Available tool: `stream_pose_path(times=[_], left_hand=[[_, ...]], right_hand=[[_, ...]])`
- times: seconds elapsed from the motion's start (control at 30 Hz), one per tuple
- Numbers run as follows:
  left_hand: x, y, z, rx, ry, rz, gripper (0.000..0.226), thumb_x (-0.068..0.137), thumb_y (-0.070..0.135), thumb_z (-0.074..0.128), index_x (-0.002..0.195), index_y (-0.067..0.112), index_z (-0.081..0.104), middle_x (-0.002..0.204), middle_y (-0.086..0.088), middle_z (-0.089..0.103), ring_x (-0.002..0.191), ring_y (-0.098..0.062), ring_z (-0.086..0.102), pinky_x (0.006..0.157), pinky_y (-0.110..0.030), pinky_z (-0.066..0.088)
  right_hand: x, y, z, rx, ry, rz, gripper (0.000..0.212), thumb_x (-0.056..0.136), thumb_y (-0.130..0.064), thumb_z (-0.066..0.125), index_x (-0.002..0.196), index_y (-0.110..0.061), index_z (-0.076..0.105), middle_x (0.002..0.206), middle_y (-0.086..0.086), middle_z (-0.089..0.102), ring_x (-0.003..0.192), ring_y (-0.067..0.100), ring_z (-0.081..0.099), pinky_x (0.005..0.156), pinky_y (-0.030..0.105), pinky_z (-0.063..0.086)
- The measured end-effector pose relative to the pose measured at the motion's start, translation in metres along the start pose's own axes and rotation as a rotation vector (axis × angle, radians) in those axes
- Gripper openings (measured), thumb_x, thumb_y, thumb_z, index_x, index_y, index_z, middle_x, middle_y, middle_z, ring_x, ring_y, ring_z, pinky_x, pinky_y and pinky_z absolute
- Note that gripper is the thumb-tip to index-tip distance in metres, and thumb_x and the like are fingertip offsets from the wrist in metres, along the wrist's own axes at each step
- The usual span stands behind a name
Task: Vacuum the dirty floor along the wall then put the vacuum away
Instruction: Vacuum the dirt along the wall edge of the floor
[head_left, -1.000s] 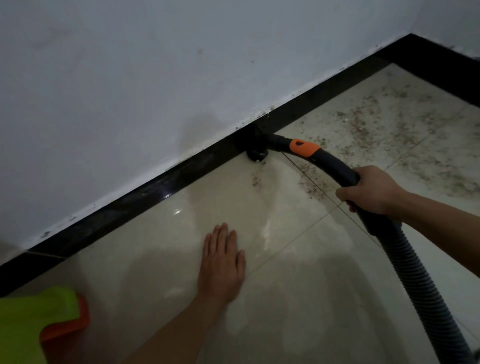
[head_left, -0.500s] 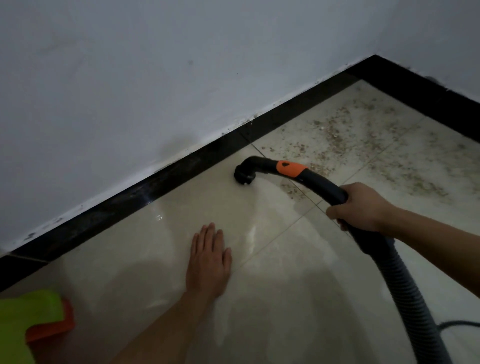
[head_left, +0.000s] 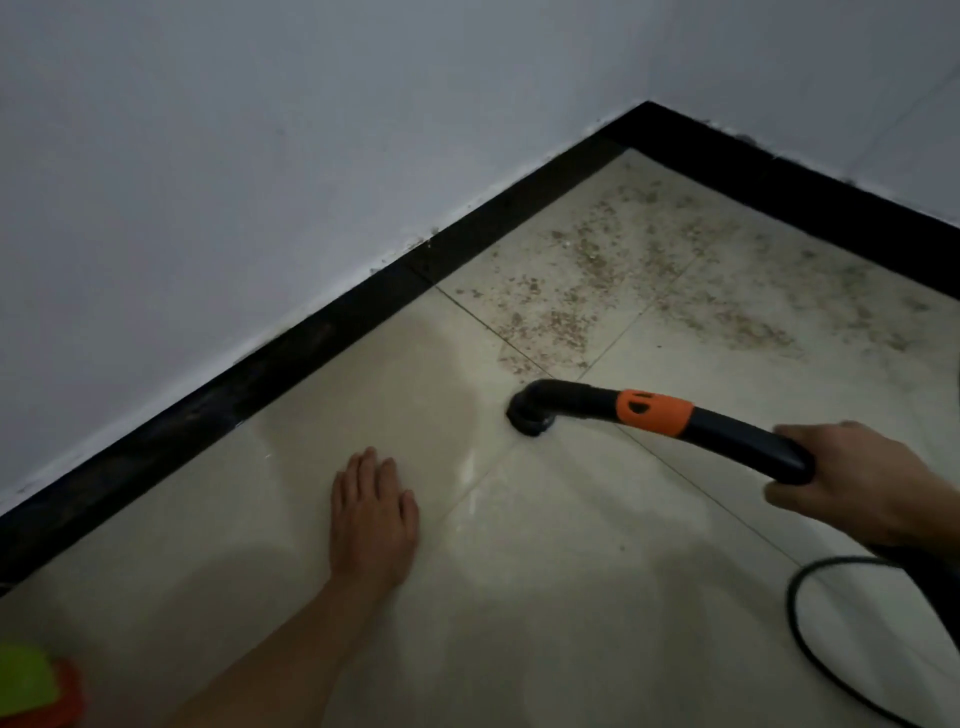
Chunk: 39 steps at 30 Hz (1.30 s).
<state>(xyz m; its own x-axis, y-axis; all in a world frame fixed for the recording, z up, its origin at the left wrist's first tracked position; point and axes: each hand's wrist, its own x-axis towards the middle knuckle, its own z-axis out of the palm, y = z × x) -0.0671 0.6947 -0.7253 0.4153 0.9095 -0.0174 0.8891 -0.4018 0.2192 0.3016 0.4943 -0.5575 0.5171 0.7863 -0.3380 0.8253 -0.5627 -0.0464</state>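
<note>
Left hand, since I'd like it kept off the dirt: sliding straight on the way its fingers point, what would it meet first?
Probably the black baseboard, across bare tile. The left hand points toward the wall; the vacuum nozzle and the debris lie off to its right.

Cut off by the lower left corner: a green and orange thing (head_left: 28, 686), too little showing to name. Hidden inside the slightly blurred right hand (head_left: 857, 488): the rear of the vacuum handle (head_left: 727, 431). Cut off by the bottom edge: the cord (head_left: 793, 603) and the left forearm (head_left: 270, 670). Hidden against the floor (head_left: 519, 597): the mouth of the nozzle (head_left: 527, 415).
</note>
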Motion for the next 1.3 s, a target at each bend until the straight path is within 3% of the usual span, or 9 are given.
stream_pose_path(times=[0.17,0.33,0.57,0.87,1.0,1.17,1.3], left_hand=[[0.032,0.017,0.004,-0.026,0.014,-0.055,0.043,0.091,0.022,0.054,0.128,-0.002,0.054,0.141,-0.029,0.043,0.133,-0.043,0.036,0.113,-0.049,0.027],[0.037,0.022,0.011,-0.031,0.056,-0.088,0.049,0.093,0.026,0.042,0.132,-0.002,0.051,0.144,-0.03,0.04,0.136,-0.044,0.032,0.115,-0.049,0.021],[0.037,0.019,0.017,-0.048,0.08,-0.089,0.05,0.092,0.027,0.042,0.131,-0.001,0.053,0.143,-0.029,0.042,0.135,-0.043,0.035,0.114,-0.05,0.024],[0.038,0.02,0.017,-0.039,0.075,-0.084,0.046,0.092,0.022,0.054,0.132,-0.001,0.052,0.145,-0.027,0.041,0.137,-0.041,0.033,0.116,-0.049,0.024],[0.036,0.021,0.015,-0.053,0.099,-0.081,0.047,0.093,0.024,0.048,0.132,-0.002,0.053,0.144,-0.028,0.042,0.136,-0.042,0.035,0.115,-0.049,0.025],[0.035,0.022,0.015,-0.05,0.119,-0.077,0.052,0.09,0.028,0.041,0.129,-0.003,0.055,0.141,-0.03,0.044,0.133,-0.044,0.038,0.113,-0.051,0.028],[0.035,0.022,0.018,-0.042,0.14,-0.078,0.05,0.089,0.026,0.043,0.127,-0.005,0.056,0.138,-0.032,0.046,0.131,-0.046,0.04,0.111,-0.053,0.029]], right_hand=[[-0.026,0.045,0.018,0.16,0.029,0.217,0.022,0.069,-0.032,0.081,0.071,-0.027,0.06,0.047,-0.003,0.062,0.049,0.016,0.063,0.055,0.043,0.055],[0.012,-0.015,0.033,0.305,0.06,0.15,0.02,0.073,-0.032,0.078,0.075,-0.027,0.059,0.05,-0.006,0.064,0.05,0.011,0.063,0.051,0.029,0.049],[0.083,-0.085,0.034,0.469,0.056,0.131,0.016,0.075,-0.029,0.075,0.083,-0.021,0.062,0.06,0.0,0.069,0.056,0.019,0.067,0.062,0.036,0.059],[0.151,-0.156,0.005,0.483,0.05,0.047,0.026,0.076,-0.035,0.072,0.095,-0.02,0.061,0.076,0.005,0.07,0.069,0.025,0.069,0.073,0.039,0.059],[0.138,-0.126,0.0,0.396,0.016,0.048,0.023,0.076,-0.03,0.074,0.091,-0.021,0.06,0.069,0.003,0.07,0.063,0.021,0.07,0.071,0.041,0.06],[0.081,-0.043,0.0,0.412,-0.105,0.097,0.017,0.077,-0.018,0.077,0.085,-0.018,0.062,0.052,-0.003,0.069,0.044,0.01,0.066,0.048,0.023,0.046],[0.04,0.002,0.009,0.389,-0.113,0.153,0.014,0.077,-0.018,0.076,0.081,-0.019,0.062,0.052,-0.004,0.069,0.044,0.009,0.065,0.05,0.026,0.044]])
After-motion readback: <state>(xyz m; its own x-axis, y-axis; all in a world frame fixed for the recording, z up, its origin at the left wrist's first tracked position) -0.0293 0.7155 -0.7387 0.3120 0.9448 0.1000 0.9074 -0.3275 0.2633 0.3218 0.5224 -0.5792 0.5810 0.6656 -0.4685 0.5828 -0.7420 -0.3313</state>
